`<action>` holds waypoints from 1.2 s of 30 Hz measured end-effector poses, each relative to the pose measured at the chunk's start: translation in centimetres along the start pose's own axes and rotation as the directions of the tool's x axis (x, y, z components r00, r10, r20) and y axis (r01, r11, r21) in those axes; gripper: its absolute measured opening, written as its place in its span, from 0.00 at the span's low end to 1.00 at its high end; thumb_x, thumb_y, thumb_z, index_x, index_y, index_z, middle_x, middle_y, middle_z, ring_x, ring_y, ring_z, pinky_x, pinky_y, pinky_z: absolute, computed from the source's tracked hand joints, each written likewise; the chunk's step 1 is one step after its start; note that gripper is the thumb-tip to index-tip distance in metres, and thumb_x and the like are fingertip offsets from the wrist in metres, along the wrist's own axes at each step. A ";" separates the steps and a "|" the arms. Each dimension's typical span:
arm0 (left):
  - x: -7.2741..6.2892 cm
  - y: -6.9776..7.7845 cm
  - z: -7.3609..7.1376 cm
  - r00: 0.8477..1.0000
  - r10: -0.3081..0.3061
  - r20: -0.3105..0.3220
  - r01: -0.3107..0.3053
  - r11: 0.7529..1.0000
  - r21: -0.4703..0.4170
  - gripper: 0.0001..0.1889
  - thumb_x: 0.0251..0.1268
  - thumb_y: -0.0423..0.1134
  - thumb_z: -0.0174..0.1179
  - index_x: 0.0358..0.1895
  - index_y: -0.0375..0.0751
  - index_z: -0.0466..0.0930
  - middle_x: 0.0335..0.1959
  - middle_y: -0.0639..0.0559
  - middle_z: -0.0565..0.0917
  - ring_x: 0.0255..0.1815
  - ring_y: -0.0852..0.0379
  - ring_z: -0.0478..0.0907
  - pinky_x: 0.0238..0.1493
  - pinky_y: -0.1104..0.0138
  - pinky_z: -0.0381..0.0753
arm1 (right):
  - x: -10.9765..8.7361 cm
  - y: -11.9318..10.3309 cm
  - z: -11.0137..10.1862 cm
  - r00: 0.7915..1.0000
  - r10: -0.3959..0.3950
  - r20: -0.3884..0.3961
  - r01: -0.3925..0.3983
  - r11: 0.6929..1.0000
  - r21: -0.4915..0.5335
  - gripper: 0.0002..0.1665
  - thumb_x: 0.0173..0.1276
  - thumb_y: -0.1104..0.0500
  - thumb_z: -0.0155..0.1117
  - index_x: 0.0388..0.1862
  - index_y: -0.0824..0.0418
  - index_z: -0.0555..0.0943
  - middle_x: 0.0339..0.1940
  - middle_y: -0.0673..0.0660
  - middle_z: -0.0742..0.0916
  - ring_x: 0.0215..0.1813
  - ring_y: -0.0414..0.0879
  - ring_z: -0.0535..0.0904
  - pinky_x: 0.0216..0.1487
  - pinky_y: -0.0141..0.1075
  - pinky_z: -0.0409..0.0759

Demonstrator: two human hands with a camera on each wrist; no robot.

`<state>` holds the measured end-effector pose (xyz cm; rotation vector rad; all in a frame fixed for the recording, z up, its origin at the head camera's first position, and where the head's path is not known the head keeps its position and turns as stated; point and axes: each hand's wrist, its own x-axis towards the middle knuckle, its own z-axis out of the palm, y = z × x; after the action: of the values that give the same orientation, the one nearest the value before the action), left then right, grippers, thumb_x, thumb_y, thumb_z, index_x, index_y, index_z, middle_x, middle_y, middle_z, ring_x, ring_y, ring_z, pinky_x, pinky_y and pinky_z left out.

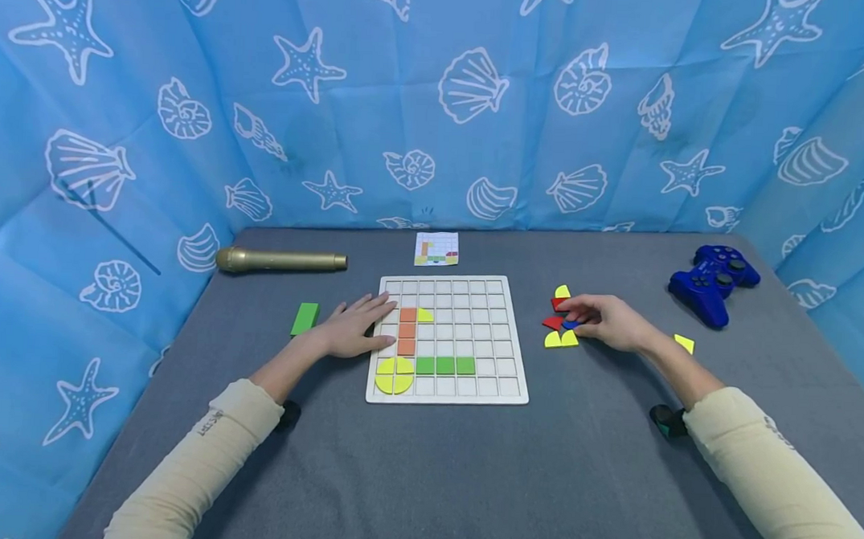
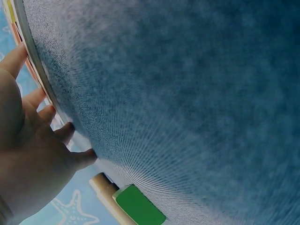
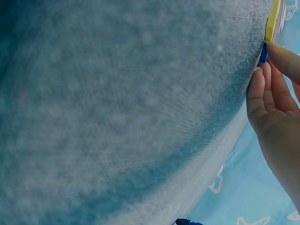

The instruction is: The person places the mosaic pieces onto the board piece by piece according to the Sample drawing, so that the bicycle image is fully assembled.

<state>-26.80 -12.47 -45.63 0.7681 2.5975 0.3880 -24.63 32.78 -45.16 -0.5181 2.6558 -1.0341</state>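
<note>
pinching the blue piece (image 1: 570,325), the right hand (image 1: 609,321) has something likely light, stiff and slightly slick, best held by its thin edges. it looks small, flat and deep blue, partly hidden, beside red pieces (image 1: 553,324) and yellow pieces (image 1: 552,340) on the counter (image 1: 437,479), right of the white board (image 1: 447,330), on whose left edge the left hand (image 1: 350,330) rests spread.

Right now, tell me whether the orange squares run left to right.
No, the orange squares stand one behind another in a column on the board.
</note>
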 end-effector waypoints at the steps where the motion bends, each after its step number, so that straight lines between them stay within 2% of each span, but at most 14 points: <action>1: 0.0 0.0 0.0 1.000 0.001 -0.001 -0.001 1.000 0.000 0.39 0.71 0.60 0.47 0.77 0.50 0.45 0.77 0.50 0.43 0.76 0.44 0.36 0.68 0.41 0.34 | 0.0 -0.1 0.0 1.000 -0.002 -0.001 0.002 1.000 -0.005 0.21 0.63 0.73 0.62 0.56 0.69 0.78 0.42 0.58 0.82 0.44 0.52 0.77 0.48 0.46 0.76; 7: -0.2 0.3 -0.2 1.000 0.003 0.000 -0.003 1.000 -0.005 0.38 0.71 0.59 0.47 0.77 0.48 0.46 0.77 0.48 0.43 0.76 0.43 0.37 0.67 0.40 0.35 | 0.0 -0.4 0.3 1.000 -0.016 -0.024 0.016 0.999 -0.034 0.22 0.62 0.72 0.64 0.57 0.69 0.77 0.45 0.62 0.83 0.46 0.54 0.78 0.48 0.49 0.76; 11: -0.1 0.1 0.0 1.000 -0.003 0.003 0.003 1.000 -0.004 0.38 0.71 0.60 0.46 0.77 0.49 0.45 0.77 0.50 0.42 0.76 0.44 0.36 0.68 0.40 0.34 | 0.1 -0.6 0.6 0.998 -0.026 -0.053 0.023 0.998 -0.057 0.22 0.61 0.71 0.66 0.55 0.69 0.78 0.45 0.63 0.84 0.44 0.53 0.79 0.46 0.47 0.78; 16: -0.1 0.1 0.0 1.000 -0.007 0.003 0.007 1.000 0.000 0.38 0.71 0.60 0.46 0.77 0.50 0.45 0.77 0.51 0.42 0.76 0.45 0.36 0.68 0.41 0.34 | 0.2 -0.8 0.8 0.997 -0.008 -0.081 0.003 0.998 -0.061 0.19 0.61 0.72 0.64 0.53 0.71 0.79 0.40 0.60 0.84 0.41 0.52 0.79 0.43 0.45 0.78; 24: -0.1 0.2 0.0 1.000 0.001 -0.004 -0.001 1.000 0.007 0.38 0.71 0.60 0.46 0.77 0.48 0.45 0.77 0.49 0.43 0.76 0.44 0.36 0.68 0.41 0.35 | 0.0 -1.0 0.8 0.998 0.002 -0.068 -0.006 0.998 -0.057 0.24 0.62 0.73 0.63 0.59 0.71 0.74 0.40 0.61 0.84 0.44 0.55 0.79 0.46 0.49 0.77; 29: -0.3 0.5 -0.1 1.000 0.019 -0.011 -0.019 1.000 -0.008 0.38 0.72 0.59 0.47 0.77 0.44 0.47 0.77 0.45 0.44 0.75 0.41 0.38 0.67 0.39 0.35 | 0.0 -0.7 0.8 0.998 -0.003 -0.061 0.000 0.999 -0.048 0.23 0.63 0.72 0.64 0.58 0.72 0.74 0.37 0.58 0.83 0.40 0.52 0.77 0.42 0.44 0.77; 36: -0.4 0.6 -0.2 1.000 0.008 -0.002 -0.008 1.000 0.000 0.38 0.72 0.59 0.46 0.77 0.45 0.46 0.77 0.46 0.44 0.75 0.42 0.37 0.67 0.40 0.35 | -0.2 -0.4 0.4 0.997 0.056 -0.051 -0.058 0.997 -0.041 0.17 0.65 0.65 0.65 0.52 0.68 0.79 0.33 0.55 0.81 0.35 0.49 0.73 0.35 0.37 0.74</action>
<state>-26.29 -12.22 -45.06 0.7786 2.5972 0.3907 -24.20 32.36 -45.21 -0.4279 2.7246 -0.9887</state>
